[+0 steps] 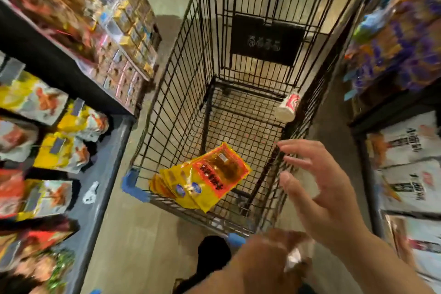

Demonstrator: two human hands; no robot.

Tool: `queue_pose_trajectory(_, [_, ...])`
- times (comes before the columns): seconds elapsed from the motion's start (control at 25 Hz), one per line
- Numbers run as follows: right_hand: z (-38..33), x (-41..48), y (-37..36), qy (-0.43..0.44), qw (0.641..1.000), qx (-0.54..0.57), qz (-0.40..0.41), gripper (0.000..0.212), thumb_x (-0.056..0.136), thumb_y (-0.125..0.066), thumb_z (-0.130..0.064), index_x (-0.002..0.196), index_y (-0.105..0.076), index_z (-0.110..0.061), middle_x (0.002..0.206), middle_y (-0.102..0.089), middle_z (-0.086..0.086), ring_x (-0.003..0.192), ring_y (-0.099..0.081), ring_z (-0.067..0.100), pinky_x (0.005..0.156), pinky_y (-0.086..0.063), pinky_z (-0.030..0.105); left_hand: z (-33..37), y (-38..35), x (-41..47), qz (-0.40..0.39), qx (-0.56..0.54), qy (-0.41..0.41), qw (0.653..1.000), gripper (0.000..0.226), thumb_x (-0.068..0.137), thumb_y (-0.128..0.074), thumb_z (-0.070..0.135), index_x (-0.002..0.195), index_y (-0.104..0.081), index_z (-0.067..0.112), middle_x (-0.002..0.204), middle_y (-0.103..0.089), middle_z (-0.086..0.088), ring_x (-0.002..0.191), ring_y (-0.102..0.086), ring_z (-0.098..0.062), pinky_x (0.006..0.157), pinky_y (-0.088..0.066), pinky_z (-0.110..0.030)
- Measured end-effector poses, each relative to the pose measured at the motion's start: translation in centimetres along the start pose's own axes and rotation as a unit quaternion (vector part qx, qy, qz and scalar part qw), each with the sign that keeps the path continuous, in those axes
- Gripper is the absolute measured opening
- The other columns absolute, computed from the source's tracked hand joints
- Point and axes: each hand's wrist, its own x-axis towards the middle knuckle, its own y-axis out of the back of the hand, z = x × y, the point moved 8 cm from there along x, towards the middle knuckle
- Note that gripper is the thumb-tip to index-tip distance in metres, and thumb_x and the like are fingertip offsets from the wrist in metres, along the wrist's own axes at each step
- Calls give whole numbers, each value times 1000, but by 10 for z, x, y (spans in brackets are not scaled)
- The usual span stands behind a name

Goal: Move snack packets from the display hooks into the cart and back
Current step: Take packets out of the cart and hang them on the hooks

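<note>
The yellow-and-orange snack packets point(200, 181), glossy and fanned in a loose stack, lie in the near corner of the wire cart point(181, 93), where they may slide apart if grabbed carelessly by the spread, empty right hand point(319, 188); the blurred left hand's point(274, 253) state I cannot tell.

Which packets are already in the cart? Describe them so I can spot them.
Look into the black wire shopping cart in the aisle. At its near-left corner lies a fanned stack of yellow-and-orange snack packets. The cart's only other item is a white-and-red cup.
</note>
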Motion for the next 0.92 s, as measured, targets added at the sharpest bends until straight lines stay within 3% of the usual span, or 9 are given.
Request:
queue_pose_trajectory(0.08, [12, 5, -24, -25, 1000, 4, 11, 34, 94, -59, -28, 125, -59, -15, 127, -61, 1, 123, -59, 25, 95, -55, 44, -21, 34, -4, -16, -59, -173, 983, 24, 93, -69, 32, 109, -74, 15, 106, -73, -1, 97, -67, -17, 89, -55, -34])
queue_pose_trajectory(0.16, [26, 11, -49, -40, 999, -1, 20, 35, 94, -58, -29, 125, -59, -15, 127, -60, -1, 123, -59, 23, 96, -54, 40, -67, 90, 22, 120, -82, -196, 970, 31, 96, -57, 29, 112, -73, 6, 105, -74, -7, 98, -65, -17, 88, -51, -25])
queue_pose_trajectory(0.24, [44, 18, -77, -45, 999, -4, 27, 35, 93, -58, -27, 124, -60, -14, 126, -60, -2, 122, -59, 23, 96, -54, 38, -103, 120, 59, 163, -61, -166, 971, 34, 98, -54, 33, 115, -71, 9, 106, -73, -4, 98, -62, -12, 82, -46, -19])
queue_pose_trajectory(0.44, [108, 29, -128, -90, 995, -34, 19, 38, 93, -55, -32, 127, -57, -14, 124, -58, -2, 119, -57, 18, 95, -51, 34, -183, 109, 162, 77, -10, -20, 997, 49, 100, -63, 34, 145, -52, 18, 139, -59, -1, 128, -56, -21, 97, -40, -29])
queue_pose_trajectory(0.56, [153, 30, -146, -160, 985, -64, 6, 41, 93, -52, -38, 129, -54, -18, 122, -56, -3, 117, -55, 13, 96, -50, 31, -232, 80, 201, -13, -32, 140, 990, 66, 96, -69, 39, 151, -42, 15, 148, -54, -7, 134, -52, -27, 92, -40, -31])
queue_pose_trajectory(0.68, [183, 22, -155, -192, 977, -92, -23, 45, 91, -53, -39, 129, -54, -15, 123, -55, -3, 117, -53, 13, 96, -49, 35, -278, 45, 208, -138, 2, 250, 958, 76, 93, -72, 45, 152, -37, 12, 148, -52, -14, 134, -52, -34, 96, -45, -38])
queue_pose_trajectory(0.76, [186, 19, -156, -174, 977, -114, -45, 45, 91, -54, -38, 129, -55, -14, 123, -56, -3, 116, -54, 15, 94, -50, 37, -292, 33, 203, -179, 97, 243, 948, 69, 90, -72, 49, 143, -44, 15, 140, -57, -13, 129, -55, -34, 95, -46, -39])
queue_pose_trajectory(0.84, [192, 18, -147, -180, 974, -127, -42, 43, 92, -54, -38, 127, -55, -14, 121, -57, -2, 114, -55, 16, 92, -51, 38, -293, 26, 200, -180, 200, 207, 941, 51, 86, -70, 57, 120, -56, 22, 123, -62, -6, 122, -58, -31, 93, -46, -38])
queue_pose_trajectory(0.92, [200, 16, -130, -205, 969, -137, -21, 43, 92, -53, -40, 126, -55, -14, 119, -58, -2, 112, -56, 16, 92, -51, 40, -286, 21, 200, -171, 179, 213, 945, 37, 83, -72, 56, 90, -53, 25, 103, -65, -1, 104, -63, -27, 85, -48, -35])
